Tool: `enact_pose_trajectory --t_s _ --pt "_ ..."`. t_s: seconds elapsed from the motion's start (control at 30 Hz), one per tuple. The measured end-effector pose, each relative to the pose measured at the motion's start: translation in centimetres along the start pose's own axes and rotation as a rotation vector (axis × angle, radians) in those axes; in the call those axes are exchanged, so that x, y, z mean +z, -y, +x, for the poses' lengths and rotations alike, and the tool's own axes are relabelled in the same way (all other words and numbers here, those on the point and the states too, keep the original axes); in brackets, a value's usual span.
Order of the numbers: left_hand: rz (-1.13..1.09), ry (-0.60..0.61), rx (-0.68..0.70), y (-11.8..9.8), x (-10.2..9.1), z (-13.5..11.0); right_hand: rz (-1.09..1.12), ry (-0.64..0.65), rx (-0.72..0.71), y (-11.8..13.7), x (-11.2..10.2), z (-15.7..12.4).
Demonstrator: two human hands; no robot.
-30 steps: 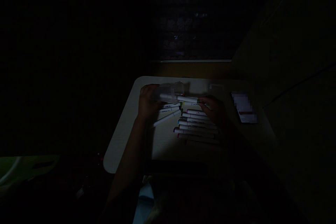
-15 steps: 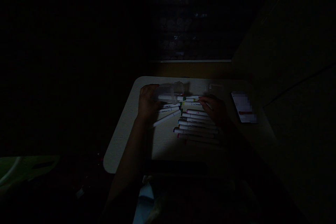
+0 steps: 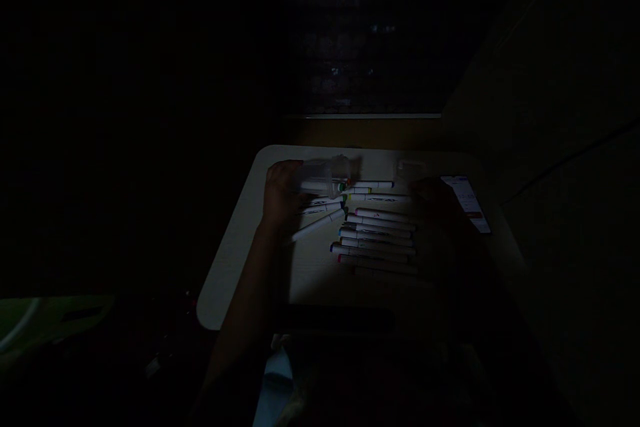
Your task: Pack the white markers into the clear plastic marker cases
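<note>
The room is almost wholly dark; we see only a pale worktop (image 3: 235, 267) with rounded corners, lit from above, and a faint horizontal ledge behind it. On the worktop lies a row of white markers (image 3: 375, 240) with coloured caps, stacked roughly parallel, one below another, with one loose marker (image 3: 317, 225) angled out to the left of the row. At the far left of the row a clear plastic cup (image 3: 327, 175) lies on its side, mouth toward the markers, with several marker ends inside it.

Our left hand (image 3: 281, 197) is curled around the closed end of the cup, holding it down on the worktop; it stays where it was a second ago. The topmost marker (image 3: 373, 185) now lies with one end at the cup's mouth and the rest free on the worktop.

Our right hand (image 3: 440, 203) has changed most. A second ago it rested on the right ends of the upper markers, fingers at the topmost one; half a second ago it was still there. Now it has drawn away to the right and sits in shadow, just beside a phone (image 3: 467, 203) with a lit screen, partly covering it. We cannot tell whether its fingers are spread or closed. The right ends of the markers, earlier covered, are now exposed.
</note>
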State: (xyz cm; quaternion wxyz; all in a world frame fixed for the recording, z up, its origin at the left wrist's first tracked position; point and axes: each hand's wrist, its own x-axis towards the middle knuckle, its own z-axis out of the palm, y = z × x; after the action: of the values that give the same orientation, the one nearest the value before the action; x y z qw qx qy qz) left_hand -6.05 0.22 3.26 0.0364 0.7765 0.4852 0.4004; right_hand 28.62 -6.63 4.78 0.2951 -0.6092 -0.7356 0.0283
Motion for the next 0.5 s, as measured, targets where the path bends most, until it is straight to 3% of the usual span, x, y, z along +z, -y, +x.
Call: enact_pose_trajectory --t_s 0.5 --pt "0.001 -0.006 0.019 0.1 0.0 0.0 -0.089 0.111 -0.037 1.5 -0.6 -0.7"
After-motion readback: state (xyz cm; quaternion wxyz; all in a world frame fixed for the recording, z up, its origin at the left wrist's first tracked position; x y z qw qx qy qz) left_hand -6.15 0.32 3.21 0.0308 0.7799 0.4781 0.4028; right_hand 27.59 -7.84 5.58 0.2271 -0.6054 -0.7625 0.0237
